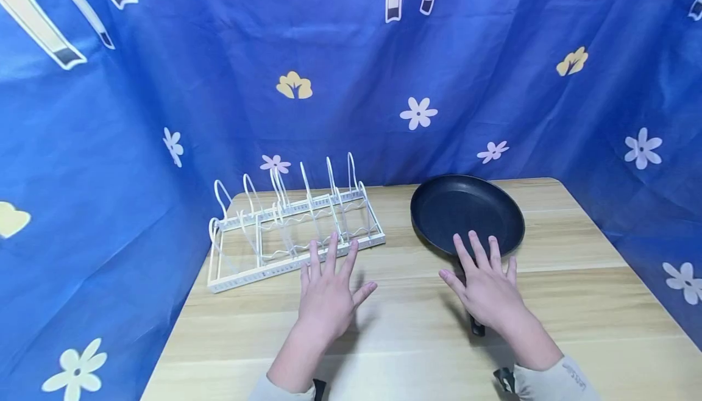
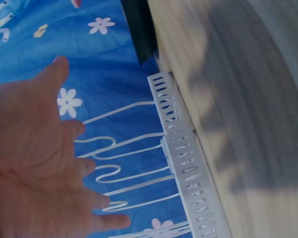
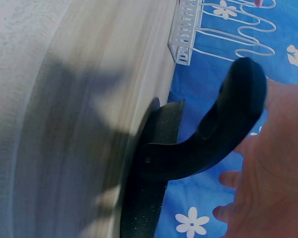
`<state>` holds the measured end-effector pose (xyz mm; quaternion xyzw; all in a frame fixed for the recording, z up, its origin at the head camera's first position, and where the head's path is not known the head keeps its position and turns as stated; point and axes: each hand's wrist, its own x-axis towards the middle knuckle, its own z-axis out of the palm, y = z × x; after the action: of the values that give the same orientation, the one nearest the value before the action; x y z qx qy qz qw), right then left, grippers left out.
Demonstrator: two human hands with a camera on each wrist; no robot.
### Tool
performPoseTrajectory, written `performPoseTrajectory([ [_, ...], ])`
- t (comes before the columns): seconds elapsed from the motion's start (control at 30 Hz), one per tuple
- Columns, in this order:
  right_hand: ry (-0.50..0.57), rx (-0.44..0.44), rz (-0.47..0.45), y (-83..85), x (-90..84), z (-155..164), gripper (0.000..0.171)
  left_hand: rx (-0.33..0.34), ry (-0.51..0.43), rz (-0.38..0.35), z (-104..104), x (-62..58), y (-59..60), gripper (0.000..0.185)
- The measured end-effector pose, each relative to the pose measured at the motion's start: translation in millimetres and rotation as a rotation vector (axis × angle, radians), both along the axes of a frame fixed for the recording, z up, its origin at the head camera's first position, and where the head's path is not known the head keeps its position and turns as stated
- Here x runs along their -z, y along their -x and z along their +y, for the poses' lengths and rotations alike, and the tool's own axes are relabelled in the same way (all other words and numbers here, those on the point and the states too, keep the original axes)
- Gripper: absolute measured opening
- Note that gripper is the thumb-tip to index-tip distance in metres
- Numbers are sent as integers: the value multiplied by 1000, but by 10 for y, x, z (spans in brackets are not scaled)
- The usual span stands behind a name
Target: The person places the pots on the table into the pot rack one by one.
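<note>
Hands poised over pan handle and rack

Fingers first: on our right hand (image 1: 490, 291) they are spread and straight, hovering palm-down just above the black handle (image 3: 223, 134) of the frying pan (image 1: 467, 213), not closed on anything. The right wrist view shows the handle arching up close to the palm, apart from it as far as we can tell. Our left hand (image 1: 329, 294) is likewise flat, fingers apart, gripping nothing, its fingertips reaching the near rail of the white wire rack (image 1: 290, 230); whether they touch the rail we cannot tell.

Outward from there, the pan lies flat on the wooden worktop (image 1: 576, 303), right of centre, with its handle pointing toward us and mostly hidden under the right hand. The rack stands just to the pan's left, its upright dividers holding nothing.

We judge this to be the reach before a grasp: neither the pan nor the rack is held yet. The next move calls for the right hand to drop and curl its fingers around the handle, firmly enough to keep the pan from tipping when it is lifted. The left hand is well placed to press down on the rack's rail and steady it, since a light wire frame could slide.

Behind everything hangs a blue cloth (image 1: 164, 84) printed with flowers.
</note>
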<state>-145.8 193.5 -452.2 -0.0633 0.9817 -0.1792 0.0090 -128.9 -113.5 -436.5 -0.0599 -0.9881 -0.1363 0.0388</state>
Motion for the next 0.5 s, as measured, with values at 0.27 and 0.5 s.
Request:
performPoseTrajectory([
  [0.27, -5, 5, -3, 38, 28, 3, 88, -4, 29, 12, 44, 82, 45, 87],
  [0.5, 52, 23, 37, 34, 10, 41, 87, 0, -12, 1, 80, 98, -22, 86],
])
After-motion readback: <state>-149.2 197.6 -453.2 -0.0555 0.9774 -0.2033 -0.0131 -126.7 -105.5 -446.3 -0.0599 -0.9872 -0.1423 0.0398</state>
